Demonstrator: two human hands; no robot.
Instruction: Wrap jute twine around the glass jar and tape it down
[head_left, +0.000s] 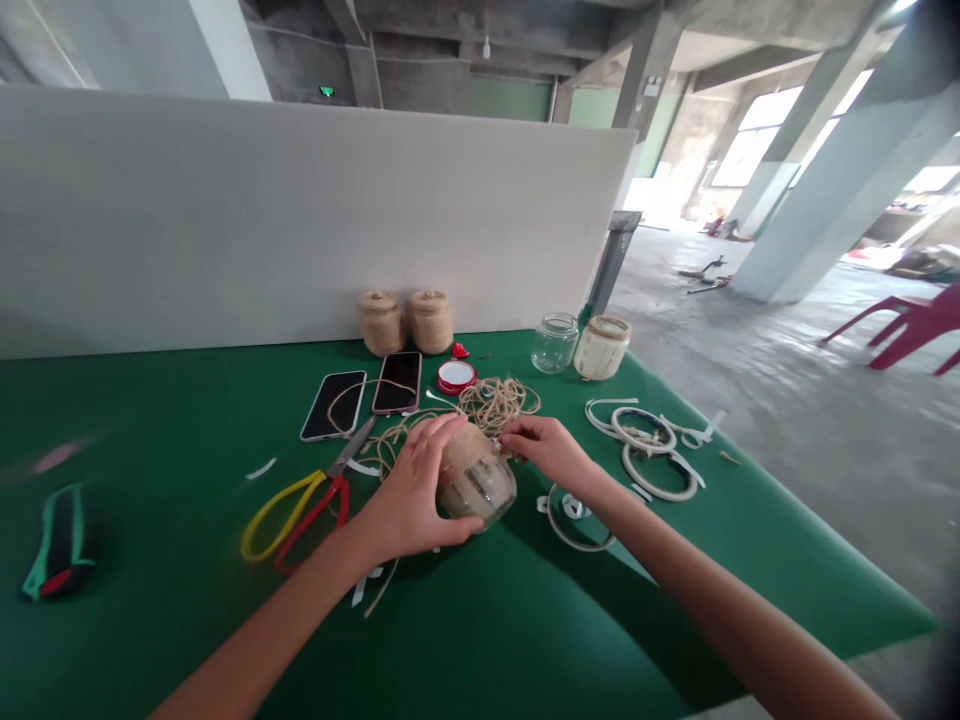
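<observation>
A glass jar [480,490], partly wrapped in brown twine, lies tilted on its side between my hands. My left hand [424,490] is wrapped round it from the left, thumb along the lower glass. At the jar's right side my right hand [544,448] pinches with thumb and forefinger; what sits between the fingertips is too small to make out. Just behind the jar is a loose heap of twine [501,402], with strands trailing left. Scissors [330,485] with one yellow and one red handle rest open to the left of my left hand.
Two phones [334,405] and a red lid [457,377] lie behind the hands. Two twine-covered jars [381,322] stand against the white board [300,220]. A clear jar [555,343], a taped jar [602,348] and tape rolls [660,470] are at right; a cutter [58,545] lies left.
</observation>
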